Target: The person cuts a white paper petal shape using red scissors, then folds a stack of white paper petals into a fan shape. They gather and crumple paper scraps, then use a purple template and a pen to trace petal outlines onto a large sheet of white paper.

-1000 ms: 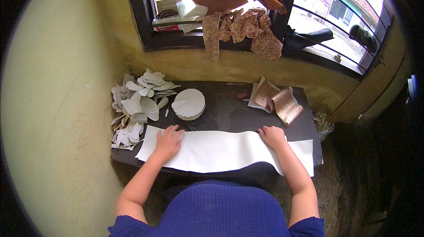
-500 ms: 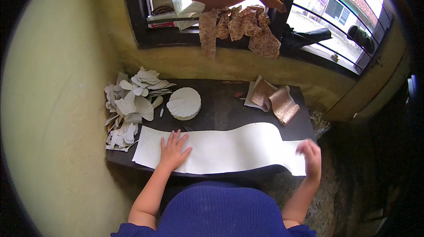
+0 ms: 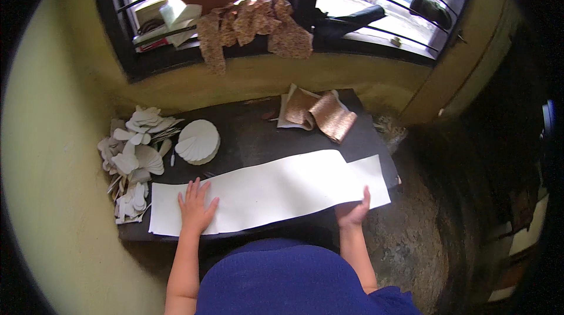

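A long white sheet (image 3: 276,189) lies across the dark table, its right part raised in a low bend near the table's right end. My left hand (image 3: 197,206) presses flat on the sheet's left part, fingers spread. At the near edge of its right part, my right hand (image 3: 352,212) has the thumb on top and the other fingers hidden beneath, with the sheet between them. Just beyond the sheet, a round stack of white pieces (image 3: 198,142) stands fanned out. Left of it is a heap of white insole-shaped cutouts (image 3: 138,159).
A folded strip of shiny copper-coloured material (image 3: 332,116) rests at the back right of the dark table (image 3: 247,124). Beyond it is a barred window with patterned brown cloth (image 3: 255,27) hanging from the bars. A wall (image 3: 53,139) closes in the left side.
My right hand has moved from above the sheet's right end to its near edge, thumb on top. The sheet's right end has shifted and lies differently. The whole view has turned and shifted.
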Available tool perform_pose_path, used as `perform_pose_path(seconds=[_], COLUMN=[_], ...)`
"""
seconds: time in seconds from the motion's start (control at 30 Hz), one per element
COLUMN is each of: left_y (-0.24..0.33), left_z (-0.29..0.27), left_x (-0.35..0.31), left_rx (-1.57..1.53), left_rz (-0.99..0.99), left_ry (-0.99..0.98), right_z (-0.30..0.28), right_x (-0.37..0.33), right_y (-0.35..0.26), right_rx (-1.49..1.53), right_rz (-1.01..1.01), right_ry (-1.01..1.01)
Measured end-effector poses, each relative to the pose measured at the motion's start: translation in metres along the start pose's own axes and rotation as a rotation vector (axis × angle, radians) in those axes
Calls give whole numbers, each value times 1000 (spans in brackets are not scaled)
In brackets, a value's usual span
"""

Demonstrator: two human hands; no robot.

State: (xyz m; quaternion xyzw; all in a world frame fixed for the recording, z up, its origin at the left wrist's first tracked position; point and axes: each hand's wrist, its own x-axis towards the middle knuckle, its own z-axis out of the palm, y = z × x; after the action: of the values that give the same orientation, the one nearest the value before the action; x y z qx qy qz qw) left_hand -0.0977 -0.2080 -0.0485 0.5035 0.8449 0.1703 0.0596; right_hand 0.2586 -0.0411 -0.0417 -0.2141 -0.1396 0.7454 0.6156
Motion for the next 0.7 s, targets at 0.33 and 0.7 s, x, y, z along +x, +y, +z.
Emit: perform_pose_path(seconds=[0.33,0.7], left_y=[-2,-3], left_z=[4,3], left_x=[1,-3], left_rx=[-20,-27], left_rz=[37,38], left_ry=[55,62], right_z=[10,-15], right_x=[9,18], right_y=[-30,-55], right_rx=[-611,-1531], right_rz=[-262,-1103], right_ry=[209,402])
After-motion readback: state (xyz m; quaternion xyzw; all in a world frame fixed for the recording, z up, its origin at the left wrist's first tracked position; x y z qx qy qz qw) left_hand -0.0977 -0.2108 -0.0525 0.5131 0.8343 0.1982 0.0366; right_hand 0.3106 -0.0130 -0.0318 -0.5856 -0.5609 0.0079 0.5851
